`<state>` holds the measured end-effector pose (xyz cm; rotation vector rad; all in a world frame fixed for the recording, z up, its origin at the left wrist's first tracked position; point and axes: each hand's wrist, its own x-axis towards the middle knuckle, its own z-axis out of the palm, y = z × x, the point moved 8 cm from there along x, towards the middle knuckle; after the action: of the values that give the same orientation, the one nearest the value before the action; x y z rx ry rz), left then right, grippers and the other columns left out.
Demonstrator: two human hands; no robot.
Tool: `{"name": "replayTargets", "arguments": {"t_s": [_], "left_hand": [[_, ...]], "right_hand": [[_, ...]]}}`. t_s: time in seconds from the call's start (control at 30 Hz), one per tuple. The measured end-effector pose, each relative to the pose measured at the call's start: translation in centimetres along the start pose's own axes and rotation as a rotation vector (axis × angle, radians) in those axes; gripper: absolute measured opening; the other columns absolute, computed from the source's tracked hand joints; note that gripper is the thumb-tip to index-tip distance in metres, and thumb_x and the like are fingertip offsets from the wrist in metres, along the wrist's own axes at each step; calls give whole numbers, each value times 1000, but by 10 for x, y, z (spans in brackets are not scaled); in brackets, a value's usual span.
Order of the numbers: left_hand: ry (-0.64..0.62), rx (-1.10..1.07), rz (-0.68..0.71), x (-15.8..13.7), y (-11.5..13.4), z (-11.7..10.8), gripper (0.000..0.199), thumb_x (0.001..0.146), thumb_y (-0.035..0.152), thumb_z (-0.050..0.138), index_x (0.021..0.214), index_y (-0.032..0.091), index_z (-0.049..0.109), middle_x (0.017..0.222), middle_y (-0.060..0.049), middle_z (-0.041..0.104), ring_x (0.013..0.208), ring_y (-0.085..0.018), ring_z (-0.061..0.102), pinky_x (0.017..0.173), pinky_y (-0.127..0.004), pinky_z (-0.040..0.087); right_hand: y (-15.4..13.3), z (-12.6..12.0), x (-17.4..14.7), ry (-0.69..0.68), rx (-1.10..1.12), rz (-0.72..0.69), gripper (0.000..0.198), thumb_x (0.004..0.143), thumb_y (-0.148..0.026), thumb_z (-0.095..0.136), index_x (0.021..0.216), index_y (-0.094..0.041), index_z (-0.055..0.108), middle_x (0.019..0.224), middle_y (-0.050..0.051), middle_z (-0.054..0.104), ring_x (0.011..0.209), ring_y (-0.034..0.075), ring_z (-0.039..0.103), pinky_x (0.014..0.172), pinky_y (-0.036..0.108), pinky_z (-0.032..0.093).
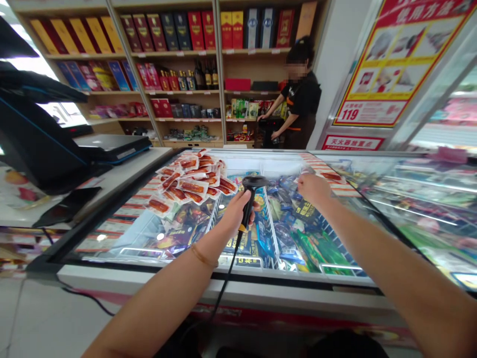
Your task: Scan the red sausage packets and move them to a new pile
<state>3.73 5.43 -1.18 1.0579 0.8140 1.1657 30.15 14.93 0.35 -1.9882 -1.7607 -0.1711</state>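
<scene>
Two bare arms reach out over a chest freezer (179,272) with a clear top. The left hand (238,209) is wrapped around the handle of a black scanner (248,211), fingers folded round the grip and thumb lying up along it. Held by the handle, the scanner stands almost upright with its wide head at the top, a hold that probably leaves the head clear of the fingers. Its cable (228,278) drops from the bottom of the handle toward the near edge, passing beside the left wrist, so it seems to have slack and stay out of the grip.

The right hand (315,189) is farther right, its fingers curled in. It is blurred, and I cannot tell whether it pinches a wrapper or nothing. Just beyond it, to the right, lies a single sausage packet (333,176).

Most of the sausages are in a loose heap of clear packets (192,186) on the far left of the freezer top, overlapping at many angles. The flat cover likely serves as a handy worktop, with the heap well apart from the single packet and the scanner between them. Under the cover, bagged goods (313,248) sit between white wire dividers (273,233), which appear to sort them. On the counter at left stands a flat scale (108,144).
</scene>
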Motion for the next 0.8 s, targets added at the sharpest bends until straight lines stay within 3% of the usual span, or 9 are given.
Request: {"name": "replayTargets", "arguments": {"t_s": [0.07,0.17,0.27,0.37,0.5,0.7,0.8], "left_hand": [[5,1,-9,0,-1,-2,47,72,61,64,89,20,48,72,1,62,38,-7,48,34,-20,36],[5,15,-6,2,-2,-4,49,69,62,65,88,20,48,71,1,62,38,-8,49,34,-21,36],[13,34,-3,3,-3,-6,49,69,62,65,85,20,46,70,1,62,37,-8,49,33,-22,37],[15,46,4,3,-2,-5,47,71,61,64,84,19,46,70,0,62,37,-8,48,33,-22,36],[-17,73,-16,0,-4,1,45,72,59,63,86,19,48,71,0,62,37,-8,48,33,-21,36],[-63,113,-38,-1,-9,7,42,74,56,63,88,19,50,71,0,62,38,-8,48,32,-21,35],[-90,120,-59,0,-13,8,43,73,57,63,86,19,49,68,0,61,37,-8,48,33,-21,35]], "right_hand": [[-29,4,-9,-48,22,-33,13,78,-25,58,78,-20,70,83,12,71,84,29,66,76,40,45],[-53,5,-17,-48,246,-71,15,80,-31,59,81,-21,69,82,7,72,79,24,66,73,34,48],[-44,-1,-19,48,417,-43,21,83,-35,55,89,-19,68,84,7,72,79,21,66,76,33,49],[-26,0,-19,69,403,-32,30,82,-36,57,102,-15,66,96,12,71,86,23,66,80,35,49],[-23,18,-21,-124,340,-95,42,77,-38,65,111,-15,65,105,14,70,94,27,65,82,38,49],[-38,33,-31,-521,497,-189,25,72,-33,65,93,-22,72,79,1,73,71,23,67,63,30,50],[-38,30,-38,-634,504,-190,21,68,-33,67,85,-22,72,72,-1,71,68,22,66,60,28,48]]}}
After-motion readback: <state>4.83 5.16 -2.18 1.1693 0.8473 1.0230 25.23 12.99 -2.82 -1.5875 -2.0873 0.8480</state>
